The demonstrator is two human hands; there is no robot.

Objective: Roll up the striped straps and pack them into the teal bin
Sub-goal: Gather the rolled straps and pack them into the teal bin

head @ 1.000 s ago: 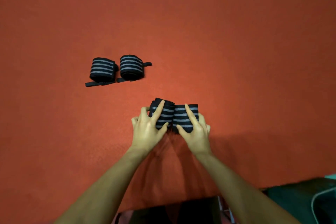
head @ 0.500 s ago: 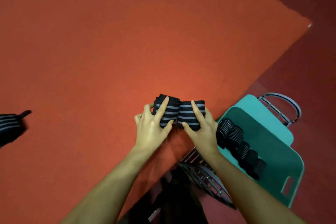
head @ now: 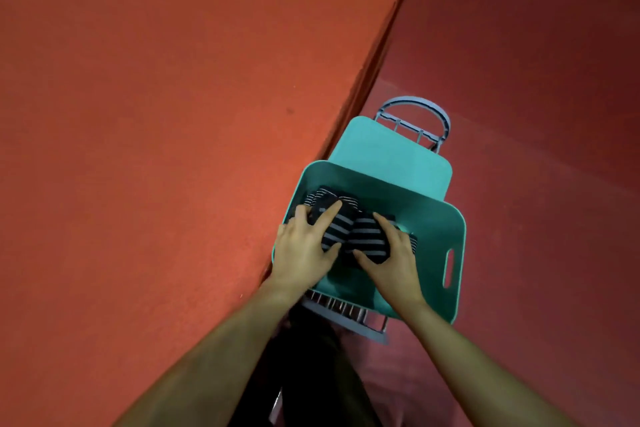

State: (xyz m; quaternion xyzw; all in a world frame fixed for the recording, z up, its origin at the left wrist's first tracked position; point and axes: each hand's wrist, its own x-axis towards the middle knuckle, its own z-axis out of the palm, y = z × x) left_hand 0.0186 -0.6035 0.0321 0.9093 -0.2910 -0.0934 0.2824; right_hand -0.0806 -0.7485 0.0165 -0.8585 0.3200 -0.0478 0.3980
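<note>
Both hands are over the open top of the teal plastic bin (head: pixel 434 224), each holding one rolled black strap with grey stripes. The left hand (head: pixel 304 250) has its grip closed around the left rolled strap (head: pixel 334 230), the forefinger stretched over the top of the roll and the thumb tucked under its near end. The right hand (head: pixel 393 255) grips the right rolled strap (head: pixel 369 241) the same way, fingers curled over the far side and thumb pressing the near face. The two rolls touch side by side, between the hands, and sit inside the outline of the bin's rim; whether they already rest on anything beneath them cannot be told.

More rolled striped straps (head: pixel 320 198) lie in the bin along its left wall, just beyond the left hand's fingertips, and a dark striped edge also shows past the right hand; how many there are cannot be counted.

The bin has rounded corners and an oval handle slot (head: pixel 449 267) in its right wall. It sits on a grey wire-framed cart (head: pixel 414 118), whose curved handle shows beyond the bin and whose rack bars show at the near side. The bin stands just beside the edge of the orange-red covered bench (head: pixel 173 114), which fills the left of the view. To the right is the darker red floor (head: pixel 536 80). Bare forearms reach in from the bottom of the view.
</note>
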